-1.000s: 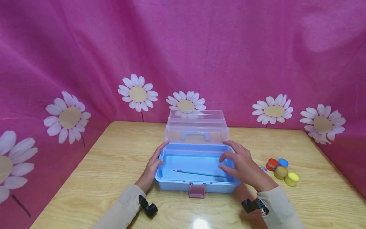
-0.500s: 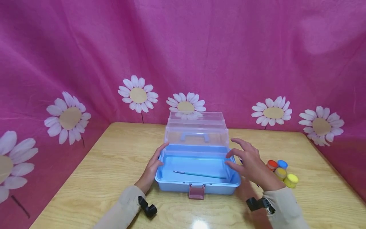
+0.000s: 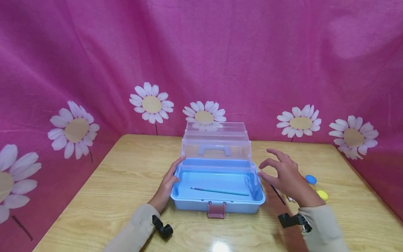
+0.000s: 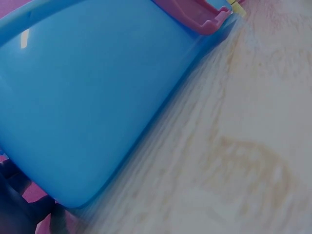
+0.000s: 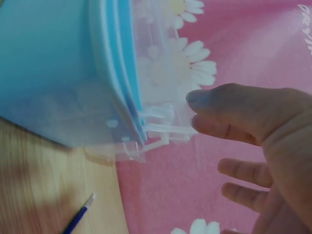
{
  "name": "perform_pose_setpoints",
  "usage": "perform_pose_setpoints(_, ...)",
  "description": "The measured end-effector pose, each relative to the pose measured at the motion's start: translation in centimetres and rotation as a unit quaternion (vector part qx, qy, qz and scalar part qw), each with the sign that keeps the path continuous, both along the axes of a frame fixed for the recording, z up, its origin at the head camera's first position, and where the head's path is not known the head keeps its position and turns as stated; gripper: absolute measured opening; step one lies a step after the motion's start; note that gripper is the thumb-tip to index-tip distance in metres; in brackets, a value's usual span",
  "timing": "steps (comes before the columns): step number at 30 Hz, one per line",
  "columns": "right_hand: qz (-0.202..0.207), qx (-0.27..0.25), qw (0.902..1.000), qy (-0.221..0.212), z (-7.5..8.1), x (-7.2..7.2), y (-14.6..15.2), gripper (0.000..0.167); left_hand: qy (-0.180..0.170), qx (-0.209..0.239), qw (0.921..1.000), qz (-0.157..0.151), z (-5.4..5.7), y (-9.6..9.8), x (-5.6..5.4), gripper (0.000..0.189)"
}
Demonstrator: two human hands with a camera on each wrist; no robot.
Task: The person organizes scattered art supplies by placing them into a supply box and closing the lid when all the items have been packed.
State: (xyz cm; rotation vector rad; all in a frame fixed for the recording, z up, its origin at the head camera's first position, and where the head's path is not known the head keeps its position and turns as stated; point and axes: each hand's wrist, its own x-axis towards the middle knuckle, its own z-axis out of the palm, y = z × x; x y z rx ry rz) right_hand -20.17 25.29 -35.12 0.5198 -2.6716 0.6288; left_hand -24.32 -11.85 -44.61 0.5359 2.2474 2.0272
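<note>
A light blue plastic box (image 3: 239,207) stands with its clear lid (image 3: 217,150) tipped back and its pink latch (image 3: 216,210) hanging at the front. Inside lies a teal-handled paintbrush (image 3: 220,191). My left hand (image 3: 165,185) rests against the box's left side, thumb at the rim; the left wrist view has its fingers (image 4: 19,200) at the box's corner. Just off the right rim hovers my right hand (image 3: 284,178), thumb and index tips near each other with nothing visible between them. Below it, a dark blue paintbrush (image 5: 78,214) lies on the table.
Paint pots with blue (image 3: 311,179) and yellow (image 3: 323,195) lids stand to the right, others partly hidden behind my right hand. Behind the wooden table (image 3: 141,154) hangs a pink cloth (image 3: 239,63) with daisies.
My right hand has moved right, from over the box's inside to beyond its right rim, covering part of the paint pots. The left hand and the teal paintbrush have stayed put.
</note>
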Motion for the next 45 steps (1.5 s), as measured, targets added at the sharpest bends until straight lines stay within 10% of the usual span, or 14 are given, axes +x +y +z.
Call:
perform_pose_setpoints(27, -0.069, 0.032, 0.9914, -0.107, 0.5, 0.2, 2.6, 0.031, -0.014, -0.008, 0.9999, 0.004, 0.5, 0.1, 0.1, 0.069)
perform_pose_setpoints(45, -0.137, 0.115, 0.9506, -0.254, -0.1, -0.1, 3.7, 0.046, -0.008, -0.008, 0.9999, 0.005, 0.4, 0.0, 0.2, 0.069)
